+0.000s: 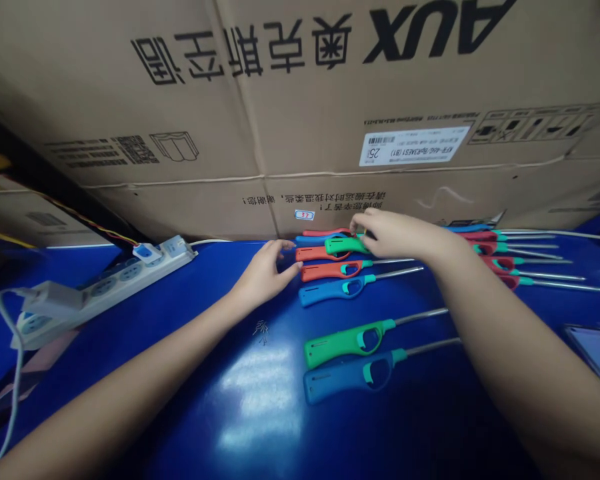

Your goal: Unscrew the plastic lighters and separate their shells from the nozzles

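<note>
My right hand (380,232) is closed round a green long-nosed gas lighter (343,246), which lies over the red and blue lighters at the back. My left hand (270,270) has its thumb and fingers apart at the handle end of an orange-red lighter (325,271); whether it touches cannot be made out. In front lies a blue lighter (325,293). Nearer to me are a green lighter (343,343) and a darker blue lighter (345,379), their metal tubes pointing right. My right forearm hides part of the tubes.
A large cardboard box (300,120) stands along the back of the blue table (190,380). Small screws or pins (261,330) lie left of the lighters. A white power strip (110,283) is at left, several red lighters (505,263) and a phone (597,353) at right.
</note>
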`<state>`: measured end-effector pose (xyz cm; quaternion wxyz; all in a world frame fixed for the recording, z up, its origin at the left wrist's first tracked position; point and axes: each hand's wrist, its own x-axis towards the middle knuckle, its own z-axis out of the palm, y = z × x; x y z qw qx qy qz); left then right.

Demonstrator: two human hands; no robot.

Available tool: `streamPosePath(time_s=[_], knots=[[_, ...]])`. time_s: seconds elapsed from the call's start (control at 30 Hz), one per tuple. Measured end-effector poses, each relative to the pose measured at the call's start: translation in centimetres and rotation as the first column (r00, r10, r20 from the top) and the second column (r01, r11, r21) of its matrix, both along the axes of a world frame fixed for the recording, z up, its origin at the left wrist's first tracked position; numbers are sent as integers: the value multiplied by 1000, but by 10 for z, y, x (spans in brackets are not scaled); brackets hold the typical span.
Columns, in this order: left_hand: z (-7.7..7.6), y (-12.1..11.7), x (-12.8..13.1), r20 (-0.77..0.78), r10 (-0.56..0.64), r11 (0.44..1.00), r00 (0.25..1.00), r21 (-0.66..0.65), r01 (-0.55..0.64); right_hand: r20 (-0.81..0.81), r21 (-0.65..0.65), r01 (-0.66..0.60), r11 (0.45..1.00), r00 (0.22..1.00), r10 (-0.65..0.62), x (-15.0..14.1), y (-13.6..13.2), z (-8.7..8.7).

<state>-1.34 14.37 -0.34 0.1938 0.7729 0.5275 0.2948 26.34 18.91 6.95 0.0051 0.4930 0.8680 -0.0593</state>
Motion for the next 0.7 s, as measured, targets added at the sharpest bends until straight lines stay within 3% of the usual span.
streamPosePath(time_s=[0.13,0.43,0.7], knots=[[-12,24,3,165,55,989,985,-143,-32,85,-54,26,998,996,-21,-1,7,-17],[-18,19,8,250,5,995,968,-96,20,37,-130,-54,990,998,59,-8,2,-15],[-22,37,8,271,97,993,958,-95,-73,-42,-154,-108,982,994,103,-10,1,-15]])
